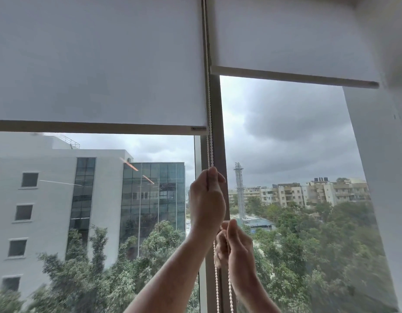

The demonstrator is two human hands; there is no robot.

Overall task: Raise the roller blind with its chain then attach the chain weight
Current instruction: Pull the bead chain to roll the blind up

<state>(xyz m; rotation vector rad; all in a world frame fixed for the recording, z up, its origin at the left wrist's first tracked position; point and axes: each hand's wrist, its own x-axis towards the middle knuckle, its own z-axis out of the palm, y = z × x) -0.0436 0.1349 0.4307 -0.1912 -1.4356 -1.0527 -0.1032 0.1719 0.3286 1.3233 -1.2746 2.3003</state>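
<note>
Two white fabric roller blinds are seen: left blind [98,64] lowered approx. halfway, right blind [292,35] raised higher. A white beaded chain [209,123] hangs along the grey window frame post [219,132] btwn them. The chain is pinched by the left hand [206,199] up high, grip clenched on it; lower down it is grasped by the right hand [235,242]. Chain's bottom loop is cut off at frame edge. Outside: glass-fronted office block [153,195], trees, grey clouds.

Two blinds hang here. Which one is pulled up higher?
The right blind: its bottom bar sits well above that of the left blind, which hangs lower over the glass. The bead chain runs between them.
</note>
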